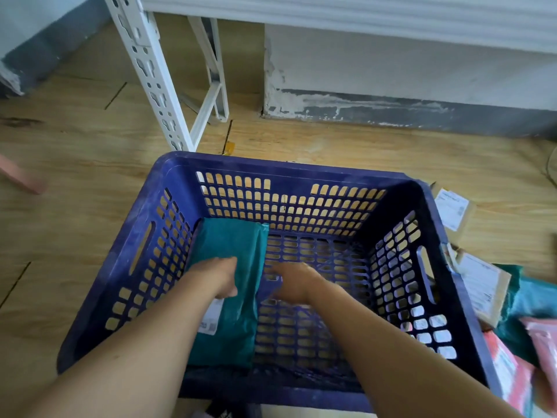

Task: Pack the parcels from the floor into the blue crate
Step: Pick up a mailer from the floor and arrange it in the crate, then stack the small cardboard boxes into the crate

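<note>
The teal parcel lies flat along the blue crate's left wall, its length running away from us. Our left hand rests mid-parcel, grip unclear; our right hand hovers beside it, fingers loose.

A blue perforated crate stands on the wooden floor. One teal parcel lies flat along its left side, with a white label at the near end. Labelled boxes, a teal bag and pink parcels lie outside to its right.

parcel labels blurred, nothing legible
</note>
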